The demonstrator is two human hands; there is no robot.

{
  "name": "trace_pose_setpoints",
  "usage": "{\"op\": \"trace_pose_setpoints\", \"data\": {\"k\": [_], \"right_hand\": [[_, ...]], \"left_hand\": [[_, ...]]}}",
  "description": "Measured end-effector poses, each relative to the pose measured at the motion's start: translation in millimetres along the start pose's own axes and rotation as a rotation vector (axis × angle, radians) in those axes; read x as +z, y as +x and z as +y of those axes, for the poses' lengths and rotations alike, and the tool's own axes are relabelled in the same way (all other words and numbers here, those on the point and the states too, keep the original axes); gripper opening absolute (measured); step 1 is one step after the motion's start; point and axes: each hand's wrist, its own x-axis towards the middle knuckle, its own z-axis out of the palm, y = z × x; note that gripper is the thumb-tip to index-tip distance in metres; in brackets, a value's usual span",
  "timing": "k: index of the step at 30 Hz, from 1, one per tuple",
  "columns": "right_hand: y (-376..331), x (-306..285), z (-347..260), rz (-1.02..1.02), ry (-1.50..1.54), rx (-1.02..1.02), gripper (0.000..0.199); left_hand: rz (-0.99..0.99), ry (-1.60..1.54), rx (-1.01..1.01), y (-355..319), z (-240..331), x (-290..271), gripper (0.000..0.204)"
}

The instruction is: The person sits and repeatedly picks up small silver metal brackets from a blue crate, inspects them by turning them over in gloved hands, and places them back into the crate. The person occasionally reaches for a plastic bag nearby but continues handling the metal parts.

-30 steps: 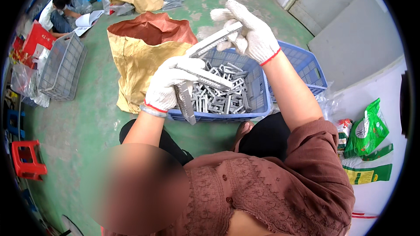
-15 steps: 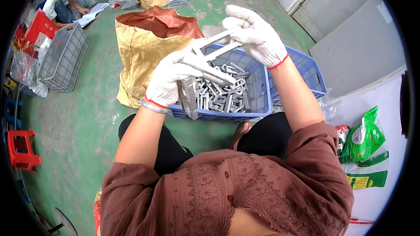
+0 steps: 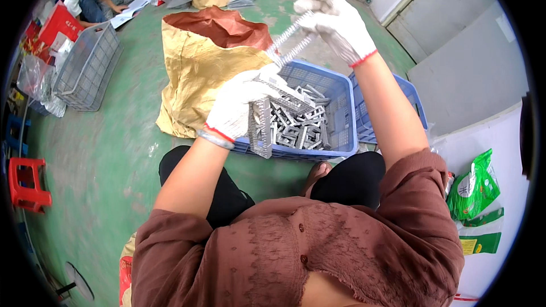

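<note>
Gloved left hand [image 3: 242, 105] clenched on a bundle of toothed metal strips [image 3: 263, 122] above the blue crate [image 3: 341, 116], right hand [image 3: 335, 20] gripping one raised strip [image 3: 287, 42]: apparently stiff, light, sharp-edged, best held mid-length.

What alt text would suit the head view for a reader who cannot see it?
A seated person in white gloves holds a stack of grey metal parts in the left hand and lifts a ridged metal strip with the right hand, above a blue crate of similar parts, beside a brown paper sack.
</note>
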Motion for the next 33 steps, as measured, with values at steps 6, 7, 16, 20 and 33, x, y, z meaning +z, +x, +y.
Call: {"op": "trace_pose_setpoints", "data": {"k": [6,7,16,20,33], "right_hand": [[93.1,40.8,35.4,0.099,-0.561,0.010,0.068],[103.3,44.0,36.5,0.036,-0.658,-0.041,0.071],[19.6,25.1,-13.7,-0.338,-0.581,0.358,0.048],[-74.9,5.2,-12.4,-0.456,-0.301,0.527,0.066],[-291.6,-133.6,-6.3,0.406,-0.138,0.534,0.030]], "left_hand": [[0.013,-0.025,-0.009,4.7,0.5,-6.5,0.044],[0.009,-0.023,0.014,5.4,0.0,-8.2,0.045],[0.032,-0.180,0.012,11.1,5.8,-0.3,0.039],[-0.009,-0.185,-0.035,19.8,-11.1,6.8,0.032],[0.044,0.037,-0.342,104.4,-107.0,127.2,0.045]]}}
